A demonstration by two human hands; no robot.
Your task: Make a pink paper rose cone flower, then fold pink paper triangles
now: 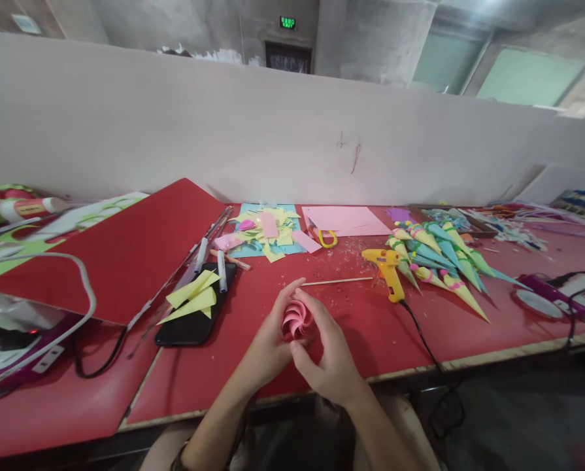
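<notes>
A pink paper rosette (296,319) with curled, overlapping folds is cupped between both hands above the front of the red table. My left hand (271,333) curves round its left side, and my right hand (332,347) wraps its right side, with the thumb at its lower edge. The fingertips of the two hands meet at the top. Just beyond them lies a thin wooden stick (338,281). A yellow glue gun (386,267) rests to the right of the stick, its black cord running off the front edge.
Left of my hands, yellow paper pieces (193,294) lie on a black phone (194,333) beside markers. Paper scraps (272,229), scissors (328,239) and pink sheets (346,220) are at the back. Several paper cones (461,281) lie right; a red board (120,255) leans left.
</notes>
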